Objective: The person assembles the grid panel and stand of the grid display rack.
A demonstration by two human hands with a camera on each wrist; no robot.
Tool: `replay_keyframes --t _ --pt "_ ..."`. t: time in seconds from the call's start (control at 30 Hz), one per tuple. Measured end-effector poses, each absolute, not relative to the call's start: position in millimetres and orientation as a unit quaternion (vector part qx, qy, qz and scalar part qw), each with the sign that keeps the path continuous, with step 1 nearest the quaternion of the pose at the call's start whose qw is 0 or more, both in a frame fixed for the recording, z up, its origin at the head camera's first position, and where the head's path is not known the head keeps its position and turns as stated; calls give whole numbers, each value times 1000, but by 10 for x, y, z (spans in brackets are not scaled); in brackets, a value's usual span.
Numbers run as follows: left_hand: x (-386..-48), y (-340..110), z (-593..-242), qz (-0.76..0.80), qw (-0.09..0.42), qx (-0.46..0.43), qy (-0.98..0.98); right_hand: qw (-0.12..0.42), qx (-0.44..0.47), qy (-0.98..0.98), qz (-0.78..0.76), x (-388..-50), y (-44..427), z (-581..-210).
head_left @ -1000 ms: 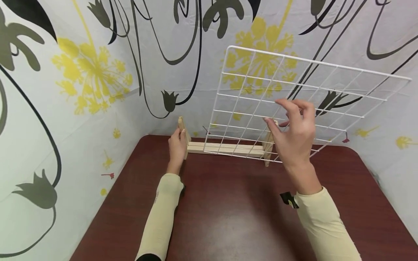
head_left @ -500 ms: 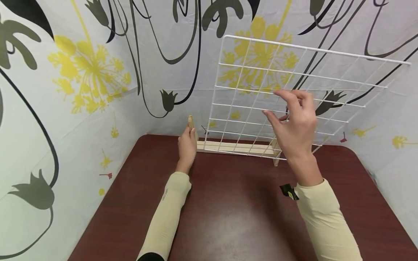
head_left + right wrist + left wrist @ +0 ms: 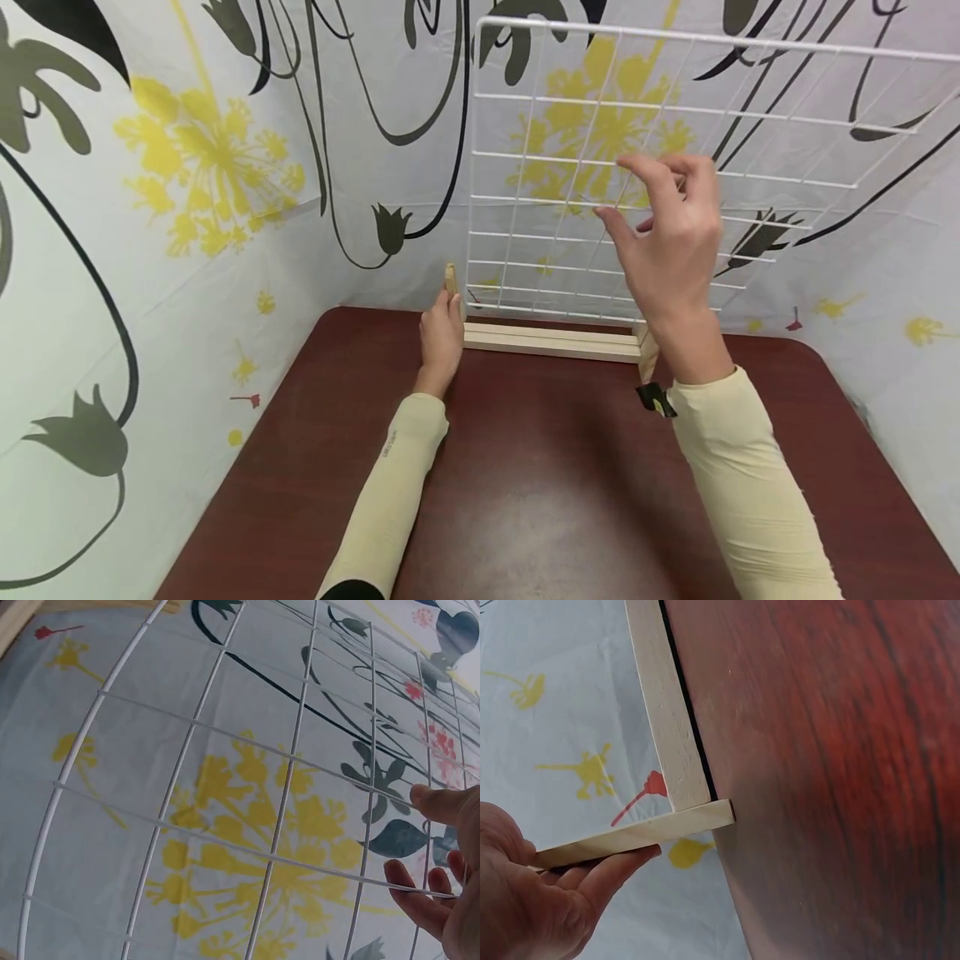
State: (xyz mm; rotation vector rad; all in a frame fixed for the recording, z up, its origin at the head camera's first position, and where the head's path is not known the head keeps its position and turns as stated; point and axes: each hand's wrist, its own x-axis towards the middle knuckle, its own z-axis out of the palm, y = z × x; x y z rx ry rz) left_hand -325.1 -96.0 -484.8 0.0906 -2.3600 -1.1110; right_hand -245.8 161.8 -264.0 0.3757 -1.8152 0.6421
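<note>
Your right hand (image 3: 675, 242) holds a white wire grid (image 3: 597, 103) above a pale wooden stand (image 3: 551, 341), lengthwise along the red-brown desk's (image 3: 525, 467) far edge; your left hand (image 3: 441, 337) grips its left upright (image 3: 637, 834).

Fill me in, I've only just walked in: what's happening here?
A person's left grip holds an upright end piece of a wooden frame at the back of the table. The right grip holds a white wire grid raised above the table, slanted. Whether the grid touches the frame is hard to tell.
</note>
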Motion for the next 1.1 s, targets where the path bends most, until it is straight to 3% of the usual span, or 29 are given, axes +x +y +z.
replay_keyframes --t 0.63,1.1 --pt "-3279 -980 -4934 -387 258 19 -885 560 159 -758 294 -2860 1374 -2302" --pt "-3291 -1030 -4912 -390 271 8 -880 549 145 -768 297 -3038 1380 -2460"
